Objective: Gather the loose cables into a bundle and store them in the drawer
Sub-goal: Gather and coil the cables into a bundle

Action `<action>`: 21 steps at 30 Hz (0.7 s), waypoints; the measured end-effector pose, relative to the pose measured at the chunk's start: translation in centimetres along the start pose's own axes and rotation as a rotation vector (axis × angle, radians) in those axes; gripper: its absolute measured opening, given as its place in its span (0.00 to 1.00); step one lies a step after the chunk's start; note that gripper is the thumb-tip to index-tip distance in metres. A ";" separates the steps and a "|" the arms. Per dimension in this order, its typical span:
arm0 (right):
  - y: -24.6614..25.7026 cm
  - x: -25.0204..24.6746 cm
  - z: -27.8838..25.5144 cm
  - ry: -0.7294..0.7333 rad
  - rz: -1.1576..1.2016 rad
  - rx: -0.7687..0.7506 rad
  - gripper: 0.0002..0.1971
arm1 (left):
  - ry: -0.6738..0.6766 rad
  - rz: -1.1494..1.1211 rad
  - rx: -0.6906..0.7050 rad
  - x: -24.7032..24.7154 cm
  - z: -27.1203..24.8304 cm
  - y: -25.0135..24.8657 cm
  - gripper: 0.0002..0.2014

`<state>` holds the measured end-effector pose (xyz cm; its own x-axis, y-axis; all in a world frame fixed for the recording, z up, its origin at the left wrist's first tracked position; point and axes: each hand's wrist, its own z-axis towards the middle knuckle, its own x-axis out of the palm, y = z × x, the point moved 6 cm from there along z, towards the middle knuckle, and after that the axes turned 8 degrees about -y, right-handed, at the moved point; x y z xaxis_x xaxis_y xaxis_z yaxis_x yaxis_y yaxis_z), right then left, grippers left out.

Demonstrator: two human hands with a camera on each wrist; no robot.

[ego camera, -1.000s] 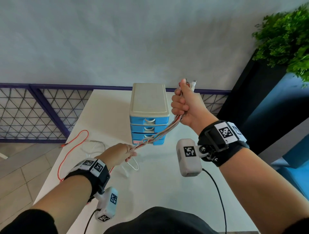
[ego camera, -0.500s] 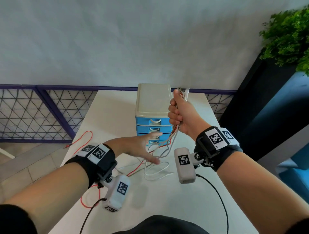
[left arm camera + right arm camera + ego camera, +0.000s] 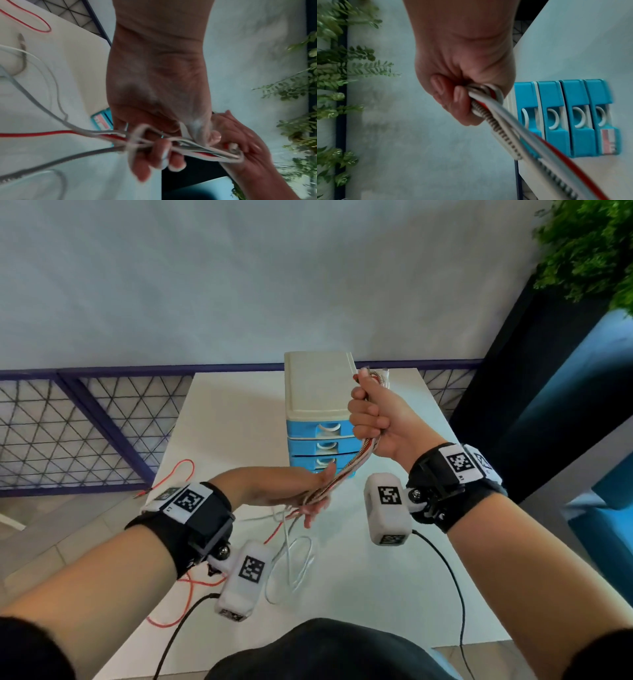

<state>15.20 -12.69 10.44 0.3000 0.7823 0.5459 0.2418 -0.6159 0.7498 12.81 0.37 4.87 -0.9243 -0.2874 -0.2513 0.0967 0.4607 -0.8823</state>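
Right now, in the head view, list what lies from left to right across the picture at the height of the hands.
Purple mesh railing → red cable loop on the white table → left hand → blue drawer unit → right hand gripping the cable bundle → dark planter.

Black wristbands (image 3: 191, 522) — white coded tags, dark sleeves.

Your cables (image 3: 346, 470): red, white, grey, one striped braid. Drawer unit (image 3: 317, 419): blue fronts, cream top. Table (image 3: 222, 419) white, railing (image 3: 85, 412) purple, plant (image 3: 589, 248) green.
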 end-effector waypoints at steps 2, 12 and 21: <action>0.5 -0.4 -0.1 0.002 -0.012 -0.011 0.21 | -0.010 -0.124 -0.042 -0.5 -0.9 1.3 0.29; -0.6 -1.3 -0.1 -0.068 -0.342 -0.022 0.17 | -0.376 0.339 0.078 -3.8 -0.3 0.7 0.13; -4.3 -1.4 -0.9 0.060 -0.561 0.104 0.20 | -0.786 0.655 0.346 -6.1 -1.5 -2.0 0.15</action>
<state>12.94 -11.01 6.78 0.0467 0.9941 0.0975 0.4395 -0.1081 0.8917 17.69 2.49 8.72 -0.1709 -0.5868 -0.7915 0.6993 0.4936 -0.5170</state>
